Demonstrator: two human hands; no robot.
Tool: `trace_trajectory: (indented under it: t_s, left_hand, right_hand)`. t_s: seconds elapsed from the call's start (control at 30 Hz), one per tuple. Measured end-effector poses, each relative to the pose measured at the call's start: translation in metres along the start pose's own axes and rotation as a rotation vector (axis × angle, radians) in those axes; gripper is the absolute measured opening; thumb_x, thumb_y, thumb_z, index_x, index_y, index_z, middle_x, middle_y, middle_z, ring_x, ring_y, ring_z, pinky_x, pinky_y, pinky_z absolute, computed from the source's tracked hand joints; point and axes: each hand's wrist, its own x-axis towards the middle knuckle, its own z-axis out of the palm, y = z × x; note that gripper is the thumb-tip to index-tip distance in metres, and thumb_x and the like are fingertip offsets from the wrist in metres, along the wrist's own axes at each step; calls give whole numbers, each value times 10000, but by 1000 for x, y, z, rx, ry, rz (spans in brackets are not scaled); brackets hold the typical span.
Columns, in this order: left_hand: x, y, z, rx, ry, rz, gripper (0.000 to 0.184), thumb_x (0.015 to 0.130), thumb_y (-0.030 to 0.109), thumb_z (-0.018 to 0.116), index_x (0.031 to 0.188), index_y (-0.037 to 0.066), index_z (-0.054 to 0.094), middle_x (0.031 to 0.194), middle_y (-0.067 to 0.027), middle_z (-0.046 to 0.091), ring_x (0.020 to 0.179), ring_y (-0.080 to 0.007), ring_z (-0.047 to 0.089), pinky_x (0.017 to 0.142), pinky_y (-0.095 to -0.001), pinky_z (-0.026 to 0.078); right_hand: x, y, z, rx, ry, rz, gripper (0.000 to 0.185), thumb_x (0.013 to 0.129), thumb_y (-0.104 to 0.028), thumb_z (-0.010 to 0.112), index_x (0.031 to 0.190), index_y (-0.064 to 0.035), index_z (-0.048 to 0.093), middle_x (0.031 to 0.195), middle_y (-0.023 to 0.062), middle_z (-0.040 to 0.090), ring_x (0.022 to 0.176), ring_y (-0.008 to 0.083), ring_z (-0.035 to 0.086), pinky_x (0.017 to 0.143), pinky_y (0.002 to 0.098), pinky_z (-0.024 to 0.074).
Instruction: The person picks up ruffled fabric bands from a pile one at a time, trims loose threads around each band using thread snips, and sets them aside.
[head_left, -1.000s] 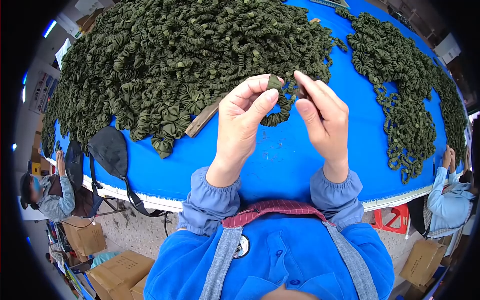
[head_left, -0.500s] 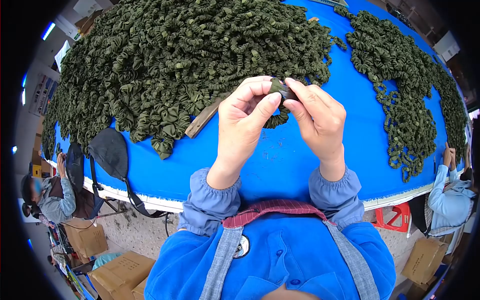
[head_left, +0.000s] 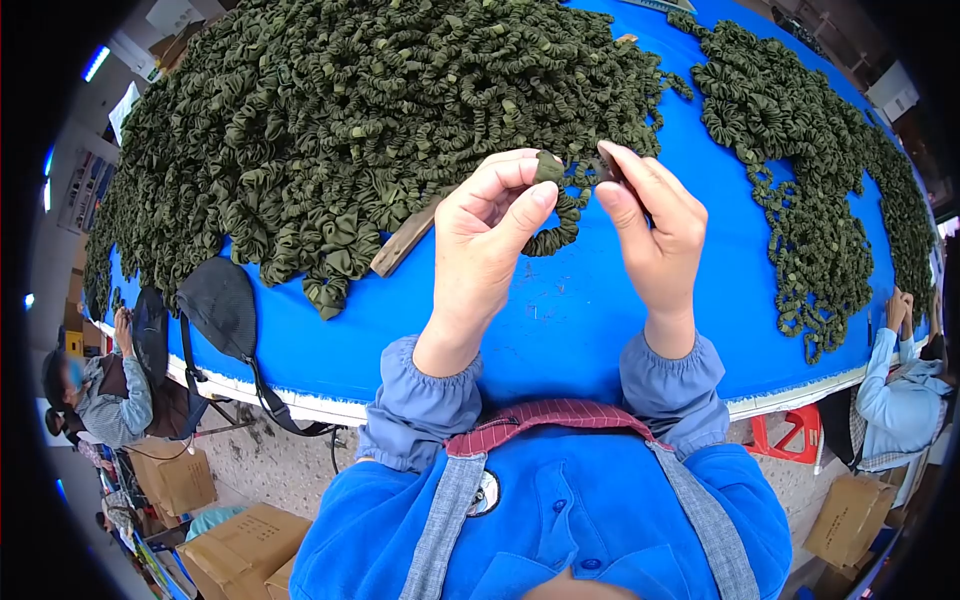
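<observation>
My left hand pinches a ruched olive scrunchie, my right hand a dark tool; a cardboard box stands beyond the near table edge.

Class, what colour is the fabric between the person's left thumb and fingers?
The fabric is dark olive green, best seen in the head view.
</observation>
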Motion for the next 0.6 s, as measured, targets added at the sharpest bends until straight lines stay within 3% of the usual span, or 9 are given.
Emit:
trace_trajectory:
  t_s: [0.1, 0.2, 0.27, 0.57, 0.6]
  left_hand:
    - [-1, -1, -1, -4, 3, -5, 224, 831, -13, 602, 1054, -34, 609, 1177, -99, 538, 958, -142, 540, 821, -223, 443]
    - [1, -8, -4, 90, -36, 38, 235, 861, 18, 564, 1086, -35, 603, 1211, -120, 514, 1038, -174, 512, 879, -255, 413]
    - [-1, -5, 1, 152, -22, 37, 246, 885, 45, 531, 1109, -26, 602, 1224, -129, 504, 1098, -194, 484, 922, -274, 383]
    - [3, -7, 5, 178, -80, 51, 255, 891, 50, 533, 1119, -45, 594, 1237, -142, 517, 1095, -181, 500, 903, -259, 401]
    - [5, -3, 3, 172, -51, 63, 257, 892, 53, 533, 1121, -48, 592, 1215, -140, 534, 1072, -175, 514, 892, -254, 409]
  right_hand:
    - [-2, 0, 7, 137, 73, 73, 247, 752, -36, 686, 992, 1, 639, 760, 51, 599, 563, 116, 466, 488, 222, 378]
    - [-1, -7, 4, 276, -41, 208, 330, 682, -110, 768, 965, -10, 631, 788, 41, 599, 579, 113, 482, 501, 220, 392]
    - [-3, -6, 7, 294, -36, 132, 442, 637, -69, 785, 1043, -28, 617, 837, 21, 618, 541, 60, 407, 476, 189, 336]
    - [-2, 4, -11, 270, 97, 332, 244, 730, 15, 657, 972, -6, 645, 745, 14, 615, 561, 54, 457, 481, 192, 368]
    - [3, 9, -29, 119, 117, 321, 228, 744, 12, 649, 971, -17, 655, 749, 20, 628, 580, 65, 499, 510, 188, 402]
